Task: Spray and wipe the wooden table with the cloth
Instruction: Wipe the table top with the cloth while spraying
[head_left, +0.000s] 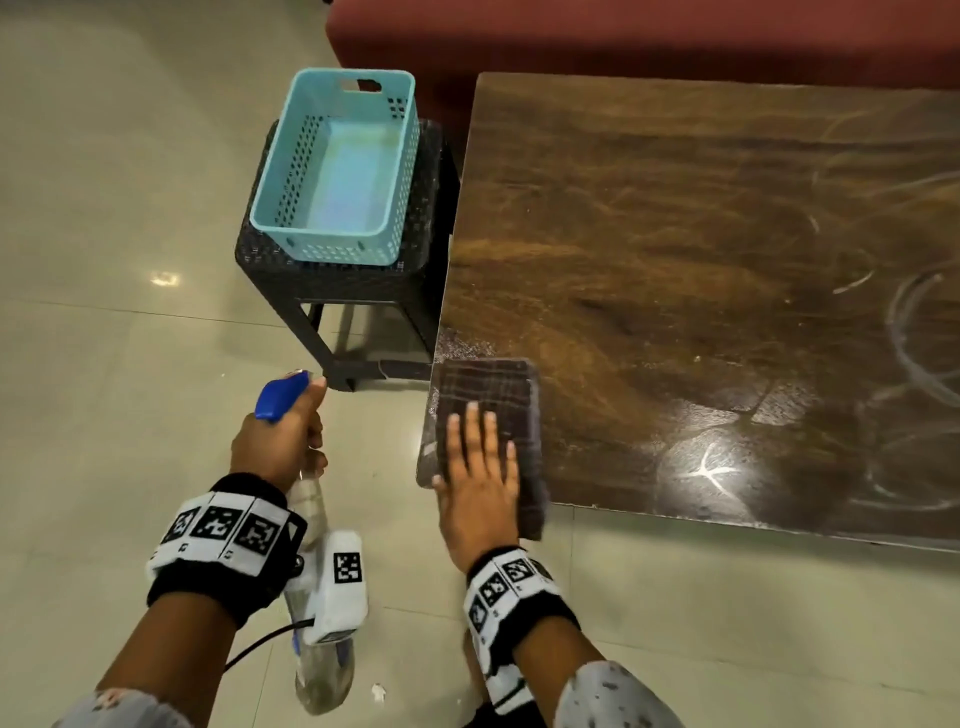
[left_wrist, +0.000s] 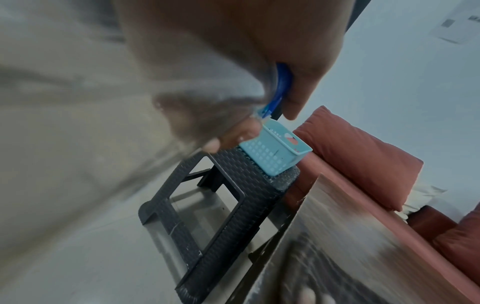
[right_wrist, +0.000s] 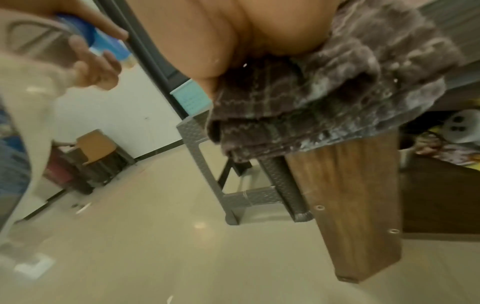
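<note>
A dark wooden table (head_left: 675, 260) fills the right of the head view, with white streaks at its far right. A folded brown plaid cloth (head_left: 493, 400) lies on its near left corner and hangs over the edge. My right hand (head_left: 480, 457) presses flat on the cloth with straight fingers. In the right wrist view the cloth (right_wrist: 324, 98) bunches under my palm. My left hand (head_left: 291, 426) grips a clear spray bottle with a blue head (head_left: 280, 397) over the floor, left of the table. The bottle's blue trigger (left_wrist: 280, 86) shows between my fingers.
An empty light blue perforated basket (head_left: 337, 166) sits on a dark woven stool (head_left: 343, 280) beside the table's left edge. A red sofa (head_left: 623, 36) stands behind both. Beige tiled floor (head_left: 104, 260) spreads to the left and front.
</note>
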